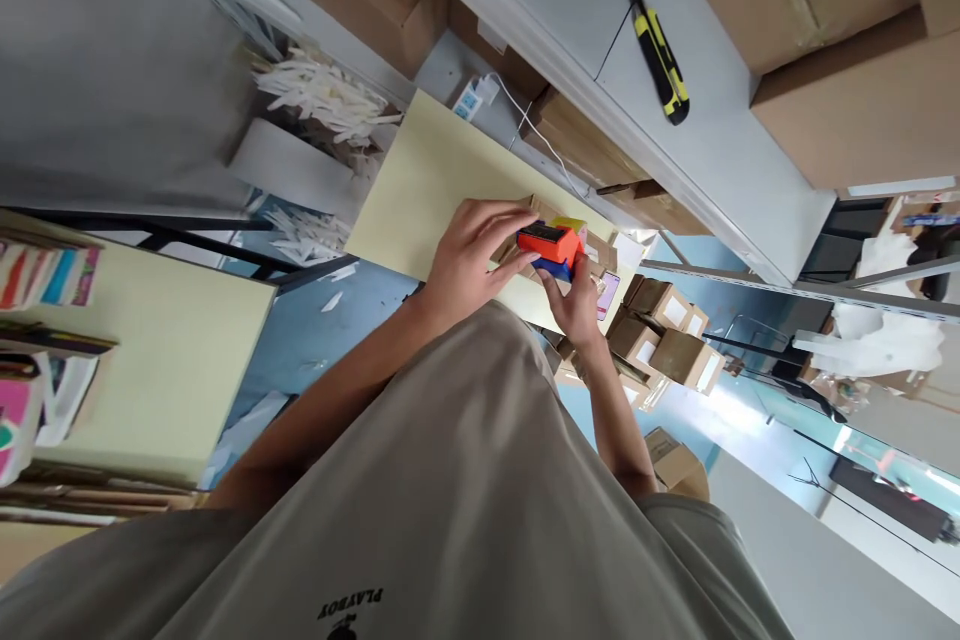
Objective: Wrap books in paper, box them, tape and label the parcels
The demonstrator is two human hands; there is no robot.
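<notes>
Above the pale yellow table (427, 180), both my hands are on a small boxy item, bright orange on top and dark blue beneath (549, 244). Its exact kind is not clear. My left hand (472, 250) grips its left end between the thumb and the long fingers. From the right and near side, the thumb and fingers of my right hand (576, 302) close on it. Something yellow (570, 224) and a piece of brown cardboard show just behind the item, partly covered by it. A lit phone (607, 296) lies right of my right hand.
A yellow-and-black utility knife (660, 60) rests on the grey shelf (705, 140) above the table. Several brown cartons (660, 320) are stacked at right. A white power strip (469, 100) with a cable sits at the table's back edge. Another table (187, 330) stands left.
</notes>
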